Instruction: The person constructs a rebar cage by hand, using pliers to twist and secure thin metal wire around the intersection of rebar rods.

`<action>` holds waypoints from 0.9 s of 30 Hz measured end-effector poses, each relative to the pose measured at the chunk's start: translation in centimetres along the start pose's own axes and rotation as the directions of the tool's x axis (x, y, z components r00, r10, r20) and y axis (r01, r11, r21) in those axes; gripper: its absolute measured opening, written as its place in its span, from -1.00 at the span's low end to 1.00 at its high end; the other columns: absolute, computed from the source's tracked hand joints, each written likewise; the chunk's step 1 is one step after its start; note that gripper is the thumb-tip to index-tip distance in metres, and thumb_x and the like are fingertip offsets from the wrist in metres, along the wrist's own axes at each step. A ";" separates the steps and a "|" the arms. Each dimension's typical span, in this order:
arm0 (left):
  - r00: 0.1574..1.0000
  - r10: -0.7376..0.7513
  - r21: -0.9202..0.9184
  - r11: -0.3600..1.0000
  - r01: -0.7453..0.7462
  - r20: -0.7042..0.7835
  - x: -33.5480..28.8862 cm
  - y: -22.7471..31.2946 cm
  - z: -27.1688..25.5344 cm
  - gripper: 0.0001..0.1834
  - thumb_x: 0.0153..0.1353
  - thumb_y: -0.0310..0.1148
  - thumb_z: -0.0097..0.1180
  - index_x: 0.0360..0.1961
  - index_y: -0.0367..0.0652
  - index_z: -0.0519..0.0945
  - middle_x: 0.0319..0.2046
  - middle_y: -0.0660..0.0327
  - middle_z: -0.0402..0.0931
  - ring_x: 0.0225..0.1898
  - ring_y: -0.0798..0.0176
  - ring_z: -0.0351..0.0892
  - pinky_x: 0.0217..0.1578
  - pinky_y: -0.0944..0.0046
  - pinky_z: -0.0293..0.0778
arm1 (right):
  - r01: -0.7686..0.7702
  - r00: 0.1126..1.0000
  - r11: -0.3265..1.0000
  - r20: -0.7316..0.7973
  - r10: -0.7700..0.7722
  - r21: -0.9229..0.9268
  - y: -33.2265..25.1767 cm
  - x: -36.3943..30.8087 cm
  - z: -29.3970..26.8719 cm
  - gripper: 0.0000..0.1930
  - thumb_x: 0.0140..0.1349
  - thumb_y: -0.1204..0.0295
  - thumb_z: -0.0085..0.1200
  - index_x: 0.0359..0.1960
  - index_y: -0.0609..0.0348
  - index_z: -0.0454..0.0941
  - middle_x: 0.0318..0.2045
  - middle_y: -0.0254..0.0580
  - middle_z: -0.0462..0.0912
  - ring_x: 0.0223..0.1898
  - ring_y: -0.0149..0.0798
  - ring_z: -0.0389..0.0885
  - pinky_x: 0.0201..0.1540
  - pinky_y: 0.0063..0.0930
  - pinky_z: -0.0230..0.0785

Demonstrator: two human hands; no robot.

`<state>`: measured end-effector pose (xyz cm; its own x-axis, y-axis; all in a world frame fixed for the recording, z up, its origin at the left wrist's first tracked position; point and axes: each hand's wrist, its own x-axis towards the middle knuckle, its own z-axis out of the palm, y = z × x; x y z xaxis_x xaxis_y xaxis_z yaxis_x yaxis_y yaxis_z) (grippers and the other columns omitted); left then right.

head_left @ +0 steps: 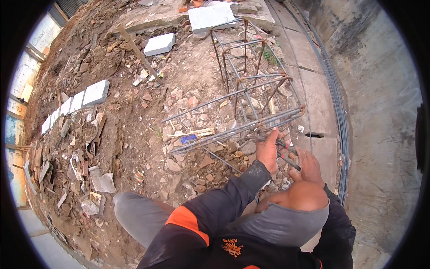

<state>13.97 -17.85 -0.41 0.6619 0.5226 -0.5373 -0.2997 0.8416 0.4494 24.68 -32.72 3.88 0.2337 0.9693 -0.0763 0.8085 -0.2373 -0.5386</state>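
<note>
A rebar cage (244, 91) of rusty stirrups and long steel bars lies on the rubble ahead of me. My left hand (267, 154) is closed at the cage's near end, its thumb up against the bars; its other fingers are partly hidden. Just to the right, my right hand (309, 167) curls around the dark handles of a pincer-like tool (286, 157), whose head is hidden near my left hand. Several loose bar ends stick out to the left of the cage, above a blue scrap (188, 139).
Long steel bars (333, 98) run along the concrete wall (380, 134) on the right, over paving slabs (313, 89). White blocks (160, 44) lie at the back and in a row at left. A wooden stake (136, 51) leans in the soil. Broken tiles and debris (102, 179) cover the left ground.
</note>
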 end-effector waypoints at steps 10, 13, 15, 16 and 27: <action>0.999 -0.020 0.168 0.985 0.025 -0.028 -2.8 1.3 -0.6 -0.55 0.35 -0.01 0.24 -0.02 -0.17 0.53 -0.23 0.23 0.57 -0.33 0.28 0.64 -0.29 0.24 0.58 | -0.315 0.937 0.889 0.257 0.235 0.334 1.9 0.3 1.2 -0.50 0.15 0.28 0.33 0.09 0.20 0.47 -0.41 -0.22 0.55 -0.38 -0.16 0.56 -0.32 -0.19 0.40; 0.993 -0.083 0.106 0.992 0.074 0.085 -4.1 1.5 -1.0 -0.59 0.36 -0.07 0.24 0.00 -0.14 0.50 -0.24 0.26 0.55 -0.28 0.26 0.65 -0.23 0.22 0.59 | -0.649 0.734 0.463 0.657 0.173 0.604 0.5 1.2 -2.5 -0.44 0.20 0.21 0.34 0.14 0.23 0.45 -0.36 -0.29 0.56 -0.35 -0.31 0.53 -0.30 -0.24 0.39; 0.995 -0.077 0.096 0.993 0.071 0.059 -4.1 1.6 -0.5 -0.61 0.36 -0.09 0.24 0.00 -0.13 0.50 -0.22 0.26 0.54 -0.25 0.24 0.65 -0.21 0.21 0.60 | -0.661 0.726 0.378 0.681 0.100 0.649 0.4 1.1 -3.0 -0.39 0.19 0.17 0.36 0.18 0.24 0.43 -0.31 -0.29 0.57 -0.31 -0.38 0.51 -0.27 -0.28 0.38; 0.998 -0.066 0.087 0.994 0.064 0.022 -4.1 1.6 -0.5 -0.63 0.37 -0.10 0.24 0.00 -0.12 0.49 -0.20 0.27 0.53 -0.21 0.23 0.66 -0.19 0.19 0.60 | -0.469 0.838 0.677 0.527 0.140 0.567 0.2 1.0 -2.5 -0.32 0.17 0.17 0.35 0.24 0.26 0.37 -0.22 -0.20 0.57 -0.23 -0.27 0.54 -0.17 -0.24 0.40; 0.999 0.036 0.107 0.994 -0.031 -0.040 -6.0 1.1 -0.8 -0.40 0.41 0.15 0.06 0.18 -0.11 0.35 -0.09 0.15 0.46 -0.18 0.18 0.65 -0.10 0.17 0.60 | -0.069 0.972 0.942 -0.235 -0.011 -0.329 1.3 -1.0 3.3 -0.19 -0.06 0.26 0.35 0.27 0.30 0.34 -0.21 0.05 0.51 -0.20 0.16 0.58 -0.15 -0.02 0.43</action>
<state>9.11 -19.96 2.70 0.6228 0.5573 -0.5490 -0.2449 0.8054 0.5397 23.73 -33.78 0.45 0.3456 0.9295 0.1288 0.9228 -0.3118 -0.2264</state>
